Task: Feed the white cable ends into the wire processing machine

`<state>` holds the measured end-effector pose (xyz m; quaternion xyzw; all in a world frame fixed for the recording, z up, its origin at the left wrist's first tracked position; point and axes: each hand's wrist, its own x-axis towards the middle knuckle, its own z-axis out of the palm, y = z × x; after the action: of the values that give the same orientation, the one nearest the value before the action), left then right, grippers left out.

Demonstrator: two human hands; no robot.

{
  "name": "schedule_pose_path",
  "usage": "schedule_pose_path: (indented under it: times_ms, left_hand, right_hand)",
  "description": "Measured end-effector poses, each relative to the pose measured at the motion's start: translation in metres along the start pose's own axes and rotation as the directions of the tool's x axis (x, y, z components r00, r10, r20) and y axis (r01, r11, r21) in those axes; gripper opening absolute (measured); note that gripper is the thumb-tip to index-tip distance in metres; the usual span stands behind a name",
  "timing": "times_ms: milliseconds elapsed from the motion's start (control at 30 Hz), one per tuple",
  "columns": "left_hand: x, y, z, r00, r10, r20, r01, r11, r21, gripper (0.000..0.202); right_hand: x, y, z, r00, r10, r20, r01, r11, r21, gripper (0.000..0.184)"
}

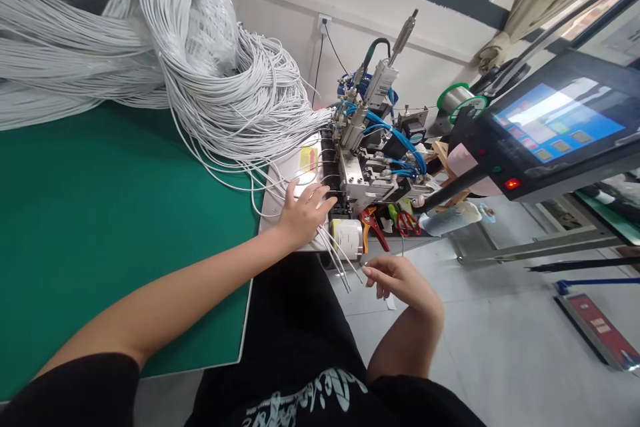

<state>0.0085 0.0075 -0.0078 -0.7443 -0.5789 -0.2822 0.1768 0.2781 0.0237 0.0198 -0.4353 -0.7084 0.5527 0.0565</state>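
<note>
My left hand (304, 217) lies palm down with spread fingers on the machine's pale plate (270, 203), over several white cables. Its fingertips reach the black feed strip (327, 153). Loose cable ends (341, 267) stick out from beneath this hand toward my lap. Just right of those ends, my right hand (393, 280) is closed in a pinch; whatever sits between thumb and finger is too small to make out. Beyond my left hand stands the metal machine (355, 170) with blue air hoses, and thin cables run across its feed strip.
A large bundle of white cables (235, 93) covers the back of the green table (100, 213). Orange-handled pliers (370, 223), red scissors (407, 222) and a labelled roll (349, 238) are by the machine. A lit touchscreen (560, 123) hangs at right, near a wire spool (455, 100).
</note>
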Motion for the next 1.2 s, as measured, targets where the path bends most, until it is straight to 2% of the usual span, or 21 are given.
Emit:
schedule_pose_path:
  times_ms: [200,333,433,567,667,733,867,1000,1100,1200]
  left_hand:
    - [-0.001,0.001,0.000,0.999,0.011,-0.044,-0.010,1.000,0.020,0.036]
    - [-0.001,-0.001,-0.001,0.996,0.071,-0.058,-0.071,0.997,0.001,0.033]
    - [0.000,-0.001,-0.004,0.973,0.216,-0.085,-0.219,0.975,-0.027,0.032]
    - [0.004,0.001,-0.008,0.901,0.412,-0.135,-0.421,0.906,-0.043,0.024]
    - [0.005,0.002,-0.009,0.852,0.478,-0.213,-0.497,0.867,-0.039,0.016]
    - [0.005,0.003,-0.008,0.839,0.489,-0.236,-0.511,0.859,-0.036,0.015]
    - [0.003,0.004,-0.008,0.844,0.493,-0.214,-0.514,0.856,-0.053,0.015]
    - [0.002,0.004,-0.008,0.861,0.477,-0.178,-0.494,0.867,-0.065,0.020]
    - [0.003,0.003,-0.007,0.883,0.448,-0.142,-0.459,0.886,-0.062,0.023]
    - [0.004,0.002,-0.006,0.904,0.414,-0.107,-0.420,0.907,-0.042,0.024]
  right_hand:
    - [-0.003,-0.001,0.003,0.983,-0.034,0.182,0.030,0.999,0.027,0.024]
    - [-0.003,-0.005,0.002,0.977,-0.115,0.180,0.118,0.993,-0.009,0.023]
    - [-0.005,-0.008,-0.002,0.982,-0.164,0.092,0.165,0.986,-0.007,0.025]
    - [-0.007,-0.006,-0.009,0.975,-0.204,-0.092,0.209,0.977,0.048,0.024]
    - [-0.002,-0.001,-0.011,0.944,-0.224,-0.241,0.254,0.962,0.102,0.023]
    - [0.005,0.002,-0.010,0.914,-0.236,-0.329,0.296,0.944,0.145,0.023]
    - [0.028,0.001,-0.002,0.832,-0.249,-0.496,0.405,0.884,0.235,0.024]
    - [0.054,-0.005,0.010,0.755,-0.239,-0.610,0.515,0.793,0.326,0.027]
    - [0.068,-0.009,0.016,0.725,-0.237,-0.646,0.561,0.748,0.354,0.028]
    - [0.077,-0.014,0.018,0.721,-0.259,-0.643,0.598,0.701,0.388,0.028]
